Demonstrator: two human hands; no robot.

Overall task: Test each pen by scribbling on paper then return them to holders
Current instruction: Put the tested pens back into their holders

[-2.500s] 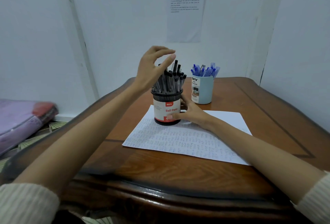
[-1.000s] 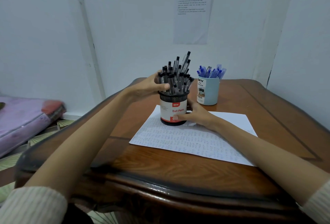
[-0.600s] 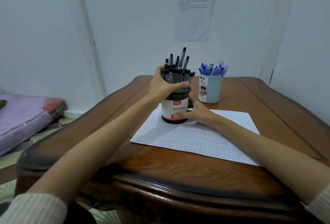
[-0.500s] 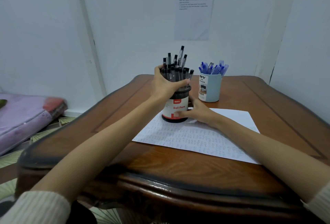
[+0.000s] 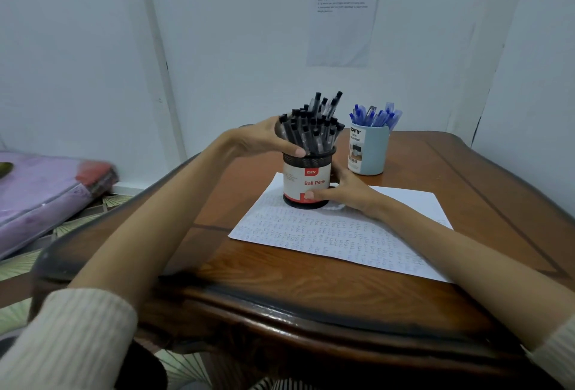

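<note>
A black mesh holder (image 5: 306, 182) with a white and red "Ball Pens" label stands on the far edge of a sheet of paper (image 5: 336, 231) covered in small scribbles. Several black pens (image 5: 314, 128) stick out of its top. My left hand (image 5: 264, 140) cups the left side of the pen bundle, thumb lying along the holder's rim. My right hand (image 5: 345, 192) grips the holder's lower right side. A light blue holder (image 5: 368, 151) with several blue pens (image 5: 375, 114) stands behind and to the right.
Everything sits on a dark wooden table (image 5: 311, 290) with a raised curved edge. White walls close in behind and on the right, with a printed sheet (image 5: 342, 13) taped up. A purple mattress (image 5: 40, 190) lies on the floor to the left.
My left hand came down from above the pens and closed around the left of the bundle, gathering them. My right hand stayed on the holder's base.
</note>
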